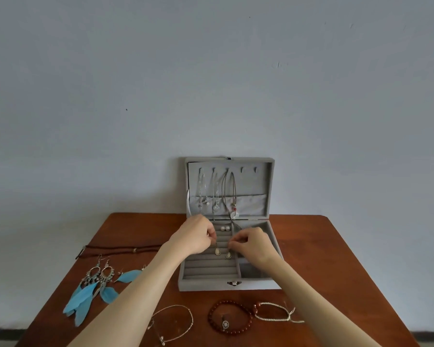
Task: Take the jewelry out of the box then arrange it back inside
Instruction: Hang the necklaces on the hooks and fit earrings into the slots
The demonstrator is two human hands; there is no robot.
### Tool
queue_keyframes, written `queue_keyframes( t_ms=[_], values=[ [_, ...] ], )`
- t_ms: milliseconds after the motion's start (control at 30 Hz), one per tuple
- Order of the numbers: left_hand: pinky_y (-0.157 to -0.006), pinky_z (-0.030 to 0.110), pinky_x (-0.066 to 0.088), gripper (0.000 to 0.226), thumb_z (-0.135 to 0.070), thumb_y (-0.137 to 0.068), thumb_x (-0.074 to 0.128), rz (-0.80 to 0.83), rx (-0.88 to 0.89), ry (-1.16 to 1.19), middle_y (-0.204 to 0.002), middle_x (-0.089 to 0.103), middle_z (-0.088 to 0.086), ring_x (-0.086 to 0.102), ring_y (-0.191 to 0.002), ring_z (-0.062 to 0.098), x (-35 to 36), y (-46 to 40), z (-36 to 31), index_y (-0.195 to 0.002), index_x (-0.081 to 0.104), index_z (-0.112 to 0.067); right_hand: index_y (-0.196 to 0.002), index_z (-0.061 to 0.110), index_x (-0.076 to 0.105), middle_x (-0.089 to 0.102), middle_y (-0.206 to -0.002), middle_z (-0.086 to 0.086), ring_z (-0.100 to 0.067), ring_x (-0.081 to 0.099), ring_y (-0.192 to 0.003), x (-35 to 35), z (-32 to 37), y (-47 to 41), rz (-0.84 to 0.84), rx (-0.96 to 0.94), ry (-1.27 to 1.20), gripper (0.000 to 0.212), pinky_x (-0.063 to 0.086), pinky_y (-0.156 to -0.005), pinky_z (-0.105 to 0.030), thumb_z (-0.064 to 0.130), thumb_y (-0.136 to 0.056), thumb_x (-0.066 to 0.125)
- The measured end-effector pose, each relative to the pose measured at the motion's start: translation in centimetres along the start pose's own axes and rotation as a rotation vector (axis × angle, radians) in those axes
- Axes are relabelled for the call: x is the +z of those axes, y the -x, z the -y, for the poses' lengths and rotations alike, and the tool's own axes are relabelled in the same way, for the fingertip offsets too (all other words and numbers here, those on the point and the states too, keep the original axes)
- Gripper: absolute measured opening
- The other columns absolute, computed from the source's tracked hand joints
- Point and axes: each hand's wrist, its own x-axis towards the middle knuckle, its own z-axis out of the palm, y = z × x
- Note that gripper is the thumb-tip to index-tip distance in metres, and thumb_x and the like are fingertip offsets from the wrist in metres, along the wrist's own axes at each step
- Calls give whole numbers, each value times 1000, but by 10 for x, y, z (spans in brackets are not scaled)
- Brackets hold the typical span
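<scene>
Fingers of both hands curl in pinches over the ring rolls of an open grey box [229,285]: the left hand [194,237] pinches the wire of one drop earring [217,251], the right hand [254,244] pinches its twin [228,254], both drops hanging just below the fingertips, touching the rolls. Beyond the fingers, two studs [224,228] sit in the box; necklaces [217,194] hang inside the raised lid. Left of the hands on the wooden table [336,246] lie feather earrings [93,289] and a dark cord [115,249]; nearer the wearer, a thin chain [176,319], a bead bracelet [229,318] and a woven bracelet [276,311].
</scene>
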Motion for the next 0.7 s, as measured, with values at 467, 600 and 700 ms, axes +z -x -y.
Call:
queue_keyframes(
  t_ms=[467,600,700],
  values=[
    [-92,39,44,18,-14,-87,53,-23,-42,-221,-118,45,11,40,-112,27,15,-35,-12,-101,64,-13,-88,11,73,51,-59,12,-2,45,-54,4,-5,-37,-8,83,-15,16,33,-50,-17,18,-87,59],
    [-92,38,42,22,-15,-87,51,-21,-46,-276,-120,45,12,38,-113,29,16,-38,-12,-103,64,-13,-84,12,74,61,-70,1,-12,53,-68,4,-4,-41,31,107,-31,13,42,-65,-25,18,-84,62],
    [-89,37,39,21,-17,-86,52,-52,-46,-309,-119,46,12,38,-112,29,18,-39,-11,-102,65,-14,-78,12,73,61,-66,0,-10,48,-59,4,-1,-43,61,110,-32,15,42,-65,-27,22,-83,64]
  ],
)
